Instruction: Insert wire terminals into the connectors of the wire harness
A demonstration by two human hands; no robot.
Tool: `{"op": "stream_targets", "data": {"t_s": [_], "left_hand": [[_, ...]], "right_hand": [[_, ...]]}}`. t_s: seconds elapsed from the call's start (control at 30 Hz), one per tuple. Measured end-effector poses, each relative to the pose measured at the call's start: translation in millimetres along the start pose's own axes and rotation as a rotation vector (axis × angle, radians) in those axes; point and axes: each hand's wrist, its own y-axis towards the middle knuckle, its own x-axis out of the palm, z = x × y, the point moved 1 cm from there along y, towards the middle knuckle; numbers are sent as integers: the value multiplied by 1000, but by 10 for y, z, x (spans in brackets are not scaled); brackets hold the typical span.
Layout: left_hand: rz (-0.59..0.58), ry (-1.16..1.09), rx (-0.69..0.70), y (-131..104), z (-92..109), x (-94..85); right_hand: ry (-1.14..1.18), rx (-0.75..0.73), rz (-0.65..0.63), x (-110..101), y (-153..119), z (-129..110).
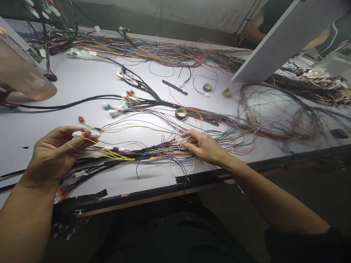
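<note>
Between the thumb and fingers of my left hand is a white connector with yellow wires running from it into the harness. My right hand is over the loose wires right of the taped stretch, thumb and forefinger closed near some thin wires; what is pinched there is too fine to name. The wire harness lies along the near side of the table. A red connector on yellow and black wires rests just beyond my left hand.
A black tape roll lies beyond my right hand, near several white connectors. Wire bundles stretch along the back. A slanted white panel stands at right, with another person's arm behind it. Coiled wires fill the right side.
</note>
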Motion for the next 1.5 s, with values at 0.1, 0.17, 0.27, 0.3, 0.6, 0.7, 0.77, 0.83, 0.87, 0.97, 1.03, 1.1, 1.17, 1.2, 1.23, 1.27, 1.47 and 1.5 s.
{"op": "stream_targets", "data": {"t_s": [0.1,0.17,0.27,0.3,0.6,0.7,0.77,0.83,0.87,0.97,1.03,1.1,1.17,1.2,1.23,1.27,1.47,1.5], "left_hand": [[-22,108,-33,-25,111,38],[-16,226,-65,-71,196,26],[65,451,-101,-204,278,-68],[90,536,-99,-260,282,-114],[106,949,-31,-532,51,-431],[83,983,115,-527,145,-313],[113,990,313,-538,259,-85],[108,949,489,-571,332,276],[17,899,567,-594,331,500],[-332,862,714,-673,150,1188],[-428,916,784,-714,-63,1523],[-453,996,787,-730,-273,1696],[-442,1027,807,-731,-417,1728],[-435,1026,817,-727,-458,1712],[-430,1016,826,-722,-482,1687],[-429,1004,834,-718,-491,1662],[-442,979,835,-711,-470,1625],[-443,977,835,-713,-472,1628]], "right_hand": [[-257,-93,48,13,17,-29],[-441,-167,95,32,24,-31],[-593,-294,193,55,9,-11],[-612,-335,228,60,-4,3],[-677,-456,441,16,-242,187],[-625,-440,449,7,-298,228],[-592,-438,436,12,-317,236],[-580,-440,443,17,-332,228],[-579,-443,451,18,-340,217],[-581,-458,457,12,-376,165],[-582,-456,438,1,-410,125],[-584,-447,420,-21,-449,99],[-585,-444,407,-57,-493,108],[-585,-443,402,-81,-519,130],[-585,-438,396,-107,-547,163],[-586,-431,389,-134,-577,207],[-543,-360,356,-204,-706,466],[-498,-354,340,-196,-701,476]]}}
